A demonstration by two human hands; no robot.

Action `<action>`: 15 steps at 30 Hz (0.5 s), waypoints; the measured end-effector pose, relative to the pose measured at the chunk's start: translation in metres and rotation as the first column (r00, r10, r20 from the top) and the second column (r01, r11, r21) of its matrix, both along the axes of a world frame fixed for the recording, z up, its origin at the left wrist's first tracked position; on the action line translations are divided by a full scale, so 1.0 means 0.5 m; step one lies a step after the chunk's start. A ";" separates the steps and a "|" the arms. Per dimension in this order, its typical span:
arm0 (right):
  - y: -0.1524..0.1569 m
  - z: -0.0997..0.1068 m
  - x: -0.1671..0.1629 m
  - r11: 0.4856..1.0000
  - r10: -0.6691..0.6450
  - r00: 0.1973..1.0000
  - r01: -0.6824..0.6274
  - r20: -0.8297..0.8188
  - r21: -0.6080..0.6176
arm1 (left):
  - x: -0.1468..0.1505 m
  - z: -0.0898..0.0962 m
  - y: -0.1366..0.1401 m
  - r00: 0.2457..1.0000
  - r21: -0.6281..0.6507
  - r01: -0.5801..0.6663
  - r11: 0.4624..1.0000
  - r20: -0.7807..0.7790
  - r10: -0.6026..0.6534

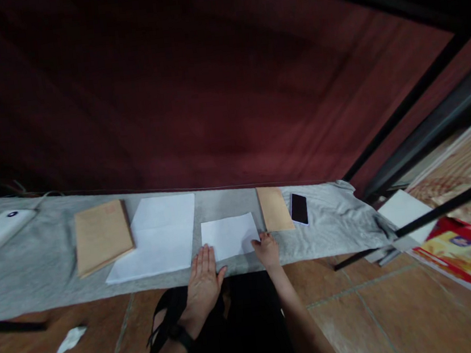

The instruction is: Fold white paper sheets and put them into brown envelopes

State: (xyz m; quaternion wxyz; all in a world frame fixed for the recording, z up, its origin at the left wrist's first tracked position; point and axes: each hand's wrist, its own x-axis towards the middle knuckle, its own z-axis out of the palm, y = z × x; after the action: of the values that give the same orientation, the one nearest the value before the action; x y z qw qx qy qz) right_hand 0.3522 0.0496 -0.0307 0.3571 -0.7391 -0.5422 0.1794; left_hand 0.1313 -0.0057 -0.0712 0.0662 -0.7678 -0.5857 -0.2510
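While our left hand (204, 276) lies flat on the near left corner of the small white sheet (231, 236) by the front edge of the table (228, 201), our right hand (267, 250), fingers curled, touches the sheet's right corner; we cannot tell whether it grips. Toward the far edge lie a brown envelope (275, 209) and a phone (298, 209).
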 end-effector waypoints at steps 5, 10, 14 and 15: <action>0.014 0.009 0.004 0.996 0.084 0.984 -0.076 -0.159 0.052 | -0.005 -0.003 -0.003 0.999 0.021 0.019 1.000 0.046 -0.020; 0.029 0.066 -0.001 0.983 0.112 0.958 -0.068 -0.265 0.171 | -0.010 0.011 -0.011 0.987 -0.004 0.027 1.000 0.159 -0.026; 0.020 0.122 -0.008 0.914 0.177 0.957 -0.073 -0.229 0.400 | -0.012 0.020 -0.011 0.970 -0.064 0.052 0.997 0.241 -0.035; 0.012 0.129 -0.011 0.900 0.218 0.957 -0.122 -0.192 0.418 | -0.014 0.021 -0.011 0.962 -0.075 0.060 0.995 0.270 -0.037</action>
State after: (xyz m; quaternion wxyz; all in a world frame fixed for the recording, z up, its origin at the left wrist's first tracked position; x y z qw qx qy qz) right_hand 0.3466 0.0558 0.0339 0.5454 -0.5731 -0.5843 0.1808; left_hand 0.1245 -0.0114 -0.0606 -0.0517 -0.7430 -0.5802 -0.3296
